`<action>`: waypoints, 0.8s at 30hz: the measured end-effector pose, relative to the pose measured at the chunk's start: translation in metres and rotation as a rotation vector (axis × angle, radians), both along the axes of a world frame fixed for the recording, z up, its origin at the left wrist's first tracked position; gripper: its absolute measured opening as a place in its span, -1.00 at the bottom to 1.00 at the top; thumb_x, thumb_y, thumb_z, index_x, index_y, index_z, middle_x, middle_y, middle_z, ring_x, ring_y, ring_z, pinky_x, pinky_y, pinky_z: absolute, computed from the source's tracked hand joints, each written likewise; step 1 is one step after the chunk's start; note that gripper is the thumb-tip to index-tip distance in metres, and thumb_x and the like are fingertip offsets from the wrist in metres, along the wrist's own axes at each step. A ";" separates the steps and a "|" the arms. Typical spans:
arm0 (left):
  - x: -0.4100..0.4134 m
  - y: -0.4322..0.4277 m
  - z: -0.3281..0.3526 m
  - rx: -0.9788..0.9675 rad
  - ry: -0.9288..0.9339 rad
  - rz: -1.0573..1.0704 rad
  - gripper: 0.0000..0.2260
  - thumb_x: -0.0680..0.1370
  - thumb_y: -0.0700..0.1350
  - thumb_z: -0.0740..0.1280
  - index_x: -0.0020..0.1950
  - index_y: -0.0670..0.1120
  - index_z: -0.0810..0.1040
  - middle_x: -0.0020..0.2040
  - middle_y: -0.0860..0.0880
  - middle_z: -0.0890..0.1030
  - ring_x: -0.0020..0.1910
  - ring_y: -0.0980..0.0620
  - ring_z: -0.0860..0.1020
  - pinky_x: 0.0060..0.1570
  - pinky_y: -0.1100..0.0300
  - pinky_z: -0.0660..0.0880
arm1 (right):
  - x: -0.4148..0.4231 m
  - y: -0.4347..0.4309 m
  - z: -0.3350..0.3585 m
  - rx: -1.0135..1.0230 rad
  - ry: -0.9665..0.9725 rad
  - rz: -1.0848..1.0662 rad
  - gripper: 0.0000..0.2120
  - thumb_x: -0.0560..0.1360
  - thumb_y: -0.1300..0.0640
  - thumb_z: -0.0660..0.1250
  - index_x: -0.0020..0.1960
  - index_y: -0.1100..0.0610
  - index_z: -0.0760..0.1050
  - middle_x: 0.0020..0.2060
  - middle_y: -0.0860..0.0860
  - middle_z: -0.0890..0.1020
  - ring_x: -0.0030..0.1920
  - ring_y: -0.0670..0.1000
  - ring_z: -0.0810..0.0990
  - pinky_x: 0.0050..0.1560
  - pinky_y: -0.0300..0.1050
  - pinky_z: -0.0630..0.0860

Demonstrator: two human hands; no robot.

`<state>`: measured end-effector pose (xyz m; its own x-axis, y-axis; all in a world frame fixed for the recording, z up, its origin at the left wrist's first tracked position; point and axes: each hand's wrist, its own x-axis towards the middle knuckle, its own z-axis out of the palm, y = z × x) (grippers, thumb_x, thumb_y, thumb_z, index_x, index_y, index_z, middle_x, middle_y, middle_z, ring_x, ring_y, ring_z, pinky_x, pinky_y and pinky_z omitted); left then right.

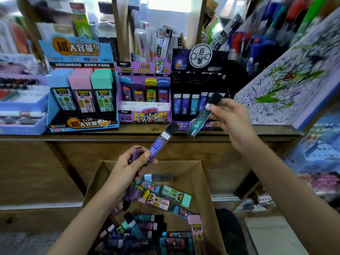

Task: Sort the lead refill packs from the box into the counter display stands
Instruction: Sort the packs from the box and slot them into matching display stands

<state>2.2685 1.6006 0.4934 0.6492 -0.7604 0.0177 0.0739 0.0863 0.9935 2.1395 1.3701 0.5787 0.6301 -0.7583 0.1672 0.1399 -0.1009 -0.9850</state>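
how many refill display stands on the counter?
3, side by side: blue stand at left, purple stand in the middle, black stand at right, nearest the right hand. More may sit outside the frame.

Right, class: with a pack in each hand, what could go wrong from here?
The left hand pinches the purple pack by its lower end; it might slip back into the box. The right hand holds the teal pack tilted near the dark stand; it could bump the upright packs there.

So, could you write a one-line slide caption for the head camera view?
Right hand holds a teal refill pack near the black display stand; left hand holds purple packs over the box.
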 end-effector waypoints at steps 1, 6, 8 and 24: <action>0.001 0.000 0.003 -0.018 -0.007 0.015 -0.81 0.45 -0.03 0.32 -0.03 -0.12 0.50 -0.20 -0.08 0.67 -0.52 0.16 0.35 -0.57 0.35 0.30 | 0.001 -0.011 0.010 -0.046 -0.008 -0.034 -0.88 0.46 0.23 0.39 -0.02 0.10 0.53 -0.16 -0.01 0.67 -0.21 -0.10 0.65 -0.24 -0.26 0.56; 0.002 -0.005 0.015 -0.078 -0.104 0.092 -0.86 0.44 0.08 0.32 -0.09 0.06 0.57 -0.14 -0.08 0.67 -0.50 0.18 0.37 -0.55 0.35 0.32 | 0.017 -0.053 0.035 -0.284 0.064 -0.114 -0.86 0.46 0.27 0.39 -0.11 0.05 0.49 -0.25 -0.01 0.61 -0.32 -0.15 0.59 -0.30 -0.28 0.54; 0.002 -0.008 0.019 -0.091 -0.123 0.115 -0.89 0.44 0.09 0.32 -0.14 0.10 0.58 -0.16 -0.08 0.67 -0.50 0.18 0.37 -0.56 0.34 0.31 | 0.026 -0.062 0.032 -0.345 0.126 -0.081 -0.86 0.45 0.29 0.39 -0.02 0.15 0.51 -0.19 0.05 0.59 -0.28 -0.12 0.57 -0.32 -0.31 0.53; -0.009 -0.014 0.020 -0.060 -0.105 0.140 -0.79 0.46 0.04 0.31 -0.05 -0.08 0.54 -0.16 -0.06 0.67 -0.52 0.20 0.38 -0.55 0.36 0.32 | 0.048 -0.063 0.011 -0.443 0.356 -0.096 -0.69 0.46 0.17 0.41 0.16 0.28 0.54 -0.06 0.10 0.63 -0.14 -0.04 0.62 -0.19 -0.23 0.61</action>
